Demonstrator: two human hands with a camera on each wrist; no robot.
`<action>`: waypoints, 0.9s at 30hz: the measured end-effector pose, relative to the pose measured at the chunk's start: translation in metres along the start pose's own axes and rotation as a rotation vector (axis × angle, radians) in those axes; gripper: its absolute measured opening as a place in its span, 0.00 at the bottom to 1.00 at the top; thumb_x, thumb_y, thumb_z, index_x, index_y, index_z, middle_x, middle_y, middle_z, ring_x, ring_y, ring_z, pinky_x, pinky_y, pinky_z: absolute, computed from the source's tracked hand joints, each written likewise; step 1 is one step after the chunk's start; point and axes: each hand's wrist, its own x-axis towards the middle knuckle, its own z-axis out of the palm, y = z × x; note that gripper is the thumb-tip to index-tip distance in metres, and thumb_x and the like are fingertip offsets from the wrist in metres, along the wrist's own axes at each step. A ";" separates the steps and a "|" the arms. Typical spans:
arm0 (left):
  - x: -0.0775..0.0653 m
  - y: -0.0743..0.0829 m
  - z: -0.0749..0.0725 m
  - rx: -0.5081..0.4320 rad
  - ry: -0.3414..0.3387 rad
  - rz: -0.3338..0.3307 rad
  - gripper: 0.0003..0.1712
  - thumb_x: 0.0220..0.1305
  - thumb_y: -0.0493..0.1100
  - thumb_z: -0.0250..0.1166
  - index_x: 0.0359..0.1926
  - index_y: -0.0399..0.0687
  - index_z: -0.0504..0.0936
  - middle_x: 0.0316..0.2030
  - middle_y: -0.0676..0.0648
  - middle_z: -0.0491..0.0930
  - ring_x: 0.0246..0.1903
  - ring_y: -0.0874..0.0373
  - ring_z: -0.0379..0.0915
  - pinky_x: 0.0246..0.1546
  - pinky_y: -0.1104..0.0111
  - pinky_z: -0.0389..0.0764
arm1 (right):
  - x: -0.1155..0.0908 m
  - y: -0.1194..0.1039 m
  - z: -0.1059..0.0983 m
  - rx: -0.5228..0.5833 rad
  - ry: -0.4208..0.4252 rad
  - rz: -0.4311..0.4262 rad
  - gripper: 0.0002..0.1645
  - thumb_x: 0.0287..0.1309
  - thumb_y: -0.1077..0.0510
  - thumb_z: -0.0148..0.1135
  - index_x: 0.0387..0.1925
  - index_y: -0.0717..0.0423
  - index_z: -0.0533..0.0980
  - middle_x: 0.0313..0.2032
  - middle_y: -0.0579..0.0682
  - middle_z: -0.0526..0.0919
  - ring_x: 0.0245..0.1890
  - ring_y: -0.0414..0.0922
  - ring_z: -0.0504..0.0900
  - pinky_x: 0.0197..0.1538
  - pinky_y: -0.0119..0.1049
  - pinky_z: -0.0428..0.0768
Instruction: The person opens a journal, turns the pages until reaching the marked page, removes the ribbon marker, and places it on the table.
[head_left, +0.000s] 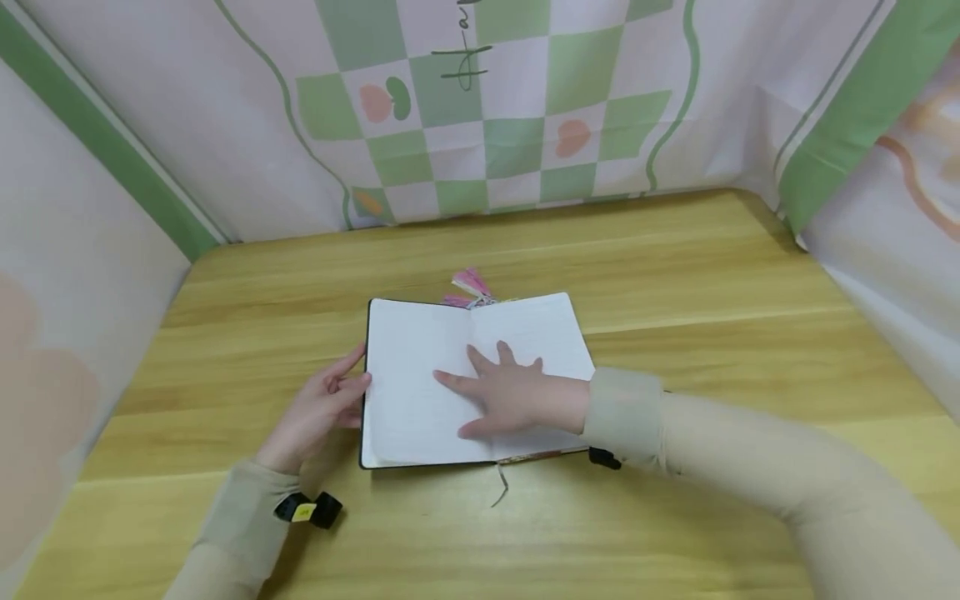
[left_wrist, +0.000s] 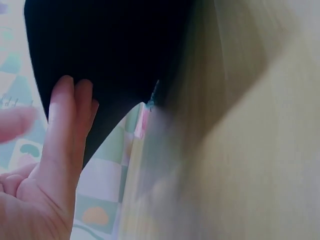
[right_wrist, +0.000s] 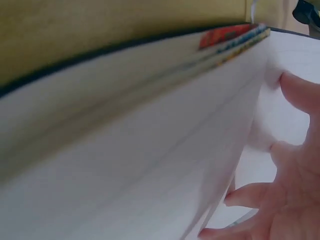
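An open notebook (head_left: 412, 367) with blank-looking white pages and a dark cover (left_wrist: 110, 50) lies in the middle of the table. At its left edge, my left hand (head_left: 318, 408) supports the cover from beneath with nearly straight fingers (left_wrist: 61, 125); the thumb stands apart from the cover. The cover's left side is raised off the table in the left wrist view. My right hand (head_left: 513, 396) is spread over the right page by the centre fold, its fingers (right_wrist: 250, 195) pointing left and away. Coloured page edges (right_wrist: 230, 37) show near the spine in the right wrist view.
A pink and white tassel (head_left: 471, 283) sticks out past the notebook's top edge. A thin ribbon (head_left: 502, 486) trails from the bottom of the spine. Behind the wooden table (head_left: 675, 275) hangs a green and white checked cloth (head_left: 517, 150). Black wrist straps (head_left: 307, 510) show by the sleeves.
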 end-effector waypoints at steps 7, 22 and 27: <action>-0.001 -0.004 -0.004 0.080 0.004 -0.022 0.44 0.65 0.38 0.61 0.74 0.48 0.46 0.48 0.40 0.81 0.36 0.62 0.80 0.37 0.66 0.82 | 0.004 -0.006 0.001 -0.040 0.005 0.010 0.46 0.56 0.29 0.54 0.71 0.21 0.43 0.74 0.56 0.40 0.69 0.72 0.40 0.54 0.78 0.55; -0.001 0.004 0.001 0.068 0.013 -0.027 0.43 0.64 0.36 0.61 0.74 0.54 0.49 0.42 0.47 0.82 0.37 0.61 0.80 0.39 0.67 0.82 | -0.001 0.051 -0.020 -0.047 0.012 -0.127 0.53 0.50 0.36 0.66 0.73 0.41 0.52 0.74 0.53 0.42 0.69 0.72 0.37 0.53 0.80 0.51; 0.000 0.008 0.001 0.098 0.019 -0.034 0.43 0.64 0.39 0.62 0.74 0.56 0.50 0.42 0.47 0.82 0.37 0.61 0.79 0.39 0.67 0.81 | 0.000 0.076 -0.028 -0.086 0.075 -0.182 0.54 0.46 0.42 0.71 0.71 0.52 0.57 0.72 0.61 0.47 0.69 0.71 0.45 0.63 0.70 0.52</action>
